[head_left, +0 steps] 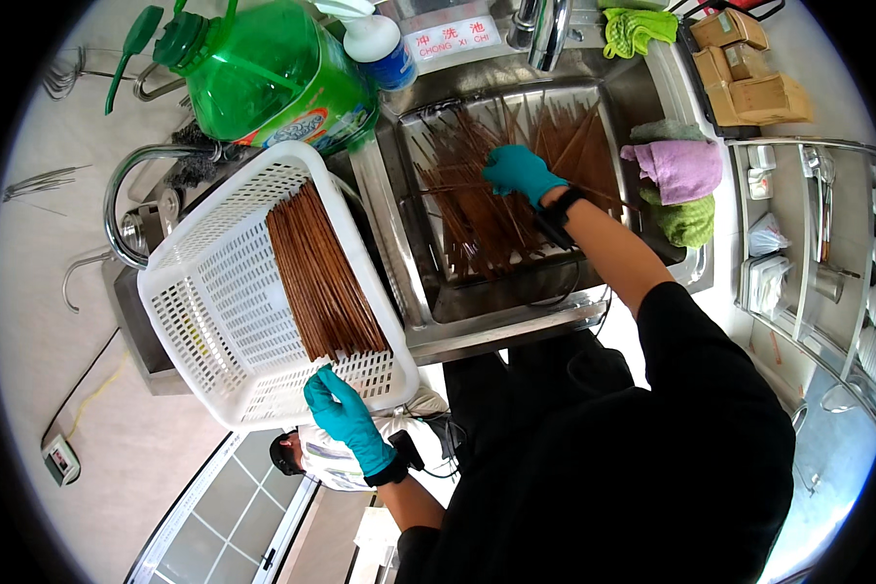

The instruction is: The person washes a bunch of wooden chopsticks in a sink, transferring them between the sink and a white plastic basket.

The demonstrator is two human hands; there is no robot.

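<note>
Brown chopsticks point(487, 229) lie in a loose, crossing heap in a metal tray inside the steel sink point(428, 310). My right hand point(518, 173), in a teal glove, is over the heap with its fingers curled round some of the chopsticks; its fingertips are partly hidden. To the left, a white perforated plastic basket point(197, 346) stands tilted, holding a row of chopsticks point(323, 277) lying side by side. By the basket's near rim, just below the row's ends, is my gloved left hand point(346, 414), fingers loosely bent and apart, with nothing visible in them.
A big green jug point(263, 78) and a white pump bottle point(375, 49) stand behind the basket. The tap point(552, 34) overhangs the sink's far edge. Cloths point(676, 170) drape its right rim. Shelves point(813, 243) stand at right; another person point(331, 457) is beyond my left hand.
</note>
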